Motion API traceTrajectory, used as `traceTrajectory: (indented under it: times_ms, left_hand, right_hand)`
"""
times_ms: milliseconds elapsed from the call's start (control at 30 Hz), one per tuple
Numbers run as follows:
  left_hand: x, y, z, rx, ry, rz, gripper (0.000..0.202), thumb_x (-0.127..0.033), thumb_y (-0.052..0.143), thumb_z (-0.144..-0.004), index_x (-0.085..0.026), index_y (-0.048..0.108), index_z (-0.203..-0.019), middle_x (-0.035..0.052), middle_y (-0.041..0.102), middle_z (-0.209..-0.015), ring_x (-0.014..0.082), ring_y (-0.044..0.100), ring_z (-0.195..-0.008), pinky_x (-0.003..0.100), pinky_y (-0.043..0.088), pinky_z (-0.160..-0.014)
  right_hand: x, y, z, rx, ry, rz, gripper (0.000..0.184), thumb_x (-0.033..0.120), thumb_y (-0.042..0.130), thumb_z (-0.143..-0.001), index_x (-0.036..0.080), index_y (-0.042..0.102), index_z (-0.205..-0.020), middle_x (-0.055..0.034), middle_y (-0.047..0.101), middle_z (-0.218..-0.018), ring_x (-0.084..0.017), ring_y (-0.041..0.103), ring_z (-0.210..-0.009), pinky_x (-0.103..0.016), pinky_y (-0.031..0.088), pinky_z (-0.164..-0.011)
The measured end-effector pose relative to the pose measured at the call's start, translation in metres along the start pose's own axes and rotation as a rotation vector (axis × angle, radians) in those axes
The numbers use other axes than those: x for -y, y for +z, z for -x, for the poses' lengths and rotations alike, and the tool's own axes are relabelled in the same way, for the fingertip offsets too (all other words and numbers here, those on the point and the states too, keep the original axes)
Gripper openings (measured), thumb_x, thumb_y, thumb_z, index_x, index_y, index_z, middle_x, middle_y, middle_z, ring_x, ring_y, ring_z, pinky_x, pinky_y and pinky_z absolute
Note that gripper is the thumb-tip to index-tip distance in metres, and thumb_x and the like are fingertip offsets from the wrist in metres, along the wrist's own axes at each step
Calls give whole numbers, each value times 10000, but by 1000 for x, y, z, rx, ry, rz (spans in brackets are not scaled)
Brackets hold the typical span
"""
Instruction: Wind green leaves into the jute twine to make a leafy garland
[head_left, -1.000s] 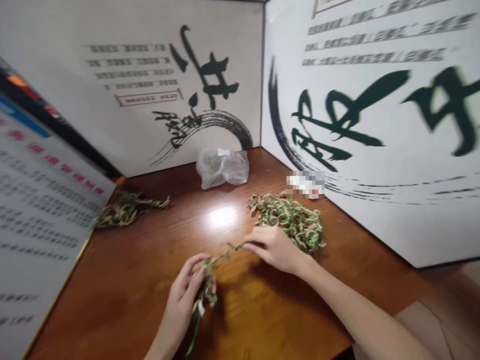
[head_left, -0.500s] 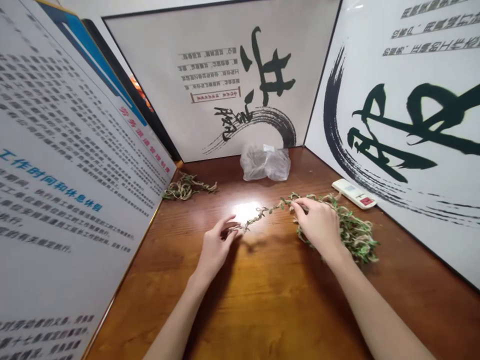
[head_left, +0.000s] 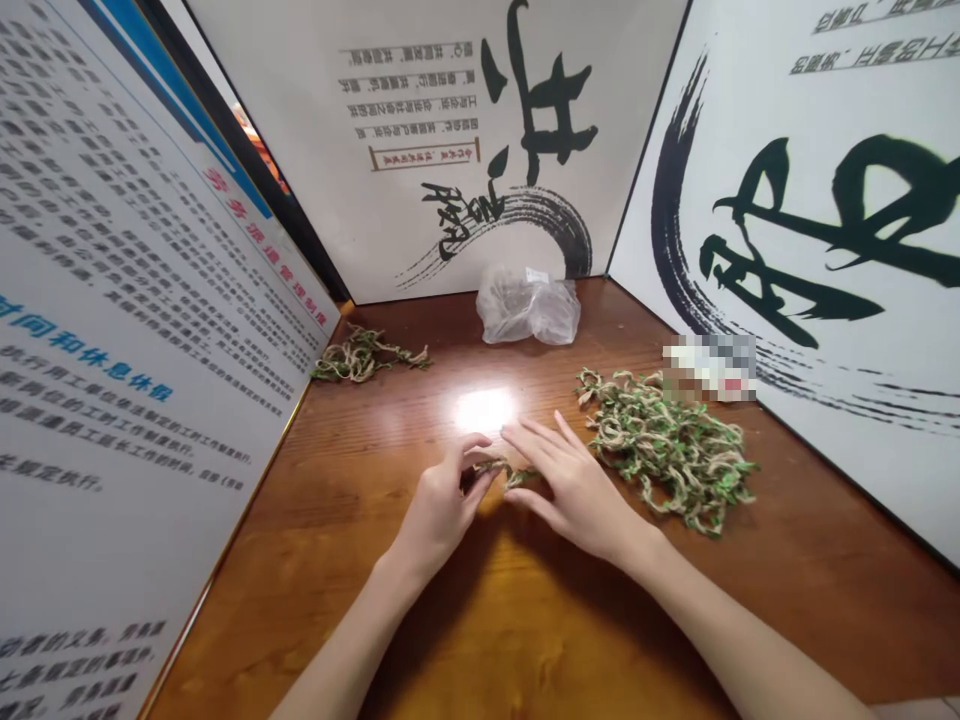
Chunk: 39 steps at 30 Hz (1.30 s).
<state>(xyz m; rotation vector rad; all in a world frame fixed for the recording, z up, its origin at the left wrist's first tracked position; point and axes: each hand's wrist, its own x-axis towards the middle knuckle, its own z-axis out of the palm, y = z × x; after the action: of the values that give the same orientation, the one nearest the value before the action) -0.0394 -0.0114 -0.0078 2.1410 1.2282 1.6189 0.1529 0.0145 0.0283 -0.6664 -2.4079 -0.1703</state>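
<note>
A short length of leafy twine (head_left: 517, 474), brown cord with small green leaves, stretches between my two hands just above the table. My left hand (head_left: 439, 505) is closed, pinching one part of it between thumb and fingertips. Over the other part is my right hand (head_left: 574, 490), its fingers stretched out and the thumb apart; the twine passes into that gap without a visible grip. To the right of my right hand lies a large tangled pile of leafy twine (head_left: 675, 450). A smaller bunch of leafy twine (head_left: 364, 355) rests at the far left.
A crumpled clear plastic bag (head_left: 529, 305) sits at the back of the wooden table (head_left: 465, 640). Printed boards (head_left: 420, 230) stand upright along the back and both sides. A pixelated white object (head_left: 712, 367) lies behind the pile, against the right board.
My right hand has come left from the pile towards my left hand, and its fingers have spread. The twine between the hands, stretched long before, now shows only a short length.
</note>
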Motion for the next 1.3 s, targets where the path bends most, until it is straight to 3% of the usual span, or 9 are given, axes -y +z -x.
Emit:
traceTrajectory:
  times_ms: [67,133,267,433,700,900,1100,1200,1300]
  left_hand:
    - [0,1,2,-12,43,-17,249,-234,552,-892,-207,493,-1132,45,723,-975,146,703,-884,229,551,-742]
    - [0,1,2,-26,58,-40,236,-240,555,-898,-203,498,-1124,46,729,-954,148,709,-860,219,554,-708]
    - [-2,-2,0,-80,89,-72,197,-258,555,-908,-191,525,-1091,49,733,-917,151,714,-831,201,549,-659]
    - [-3,-9,-2,-115,64,-134,252,-274,557,-910,-194,556,-1150,45,734,-907,159,713,-815,213,543,-645]
    - [1,-10,-3,-33,4,-71,224,-230,605,-878,-201,556,-1095,25,728,-934,149,707,-828,212,531,-669]
    - [1,-9,-3,-43,20,-95,214,-229,583,-896,-192,546,-1104,13,725,-871,127,694,-781,219,530,-709]
    - [1,-8,-5,-142,31,-140,299,-273,574,-896,-194,551,-1184,63,671,-1073,146,633,-887,293,501,-816]
    - [-3,-5,-5,-83,-90,7,284,-329,508,-934,-183,569,-1170,67,679,-1022,151,634,-896,294,490,-813]
    - [-6,-2,-3,18,-147,103,331,-371,596,-879,-195,591,-1159,65,670,-1057,162,619,-932,287,478,-820]
  right_hand:
    - [2,8,1,-40,35,-61,323,295,530,-934,204,586,-1238,-71,681,-1132,-224,603,-1112,-533,277,-1125]
    - [0,12,3,-105,93,-97,221,257,519,-939,198,663,-1096,-48,722,-997,-198,667,-929,-483,362,-1078]
    - [-7,12,5,-157,305,-82,292,174,561,-879,181,664,-1152,-74,720,-1013,-224,692,-849,-357,538,-790]
    - [-10,6,3,-149,401,-181,185,209,555,-881,210,740,-898,-35,737,-905,-218,698,-815,-314,517,-742]
    - [-13,0,0,-162,510,-333,251,315,549,-867,176,748,-803,-19,679,-632,-153,602,-568,-238,405,-567]
    - [-10,-1,-1,-125,481,-307,290,292,537,-871,157,721,-691,-33,682,-639,-154,582,-563,-239,356,-550]
    - [-8,5,3,-126,405,-357,187,210,587,-860,216,762,-924,-33,738,-925,-185,690,-794,-243,452,-699]
    - [-8,10,6,-94,324,-307,207,188,599,-863,232,747,-1000,-30,737,-930,-171,686,-782,-234,443,-691]
    - [-7,12,8,-71,202,-204,201,202,567,-901,239,742,-991,-25,720,-809,-139,645,-677,-224,387,-612]
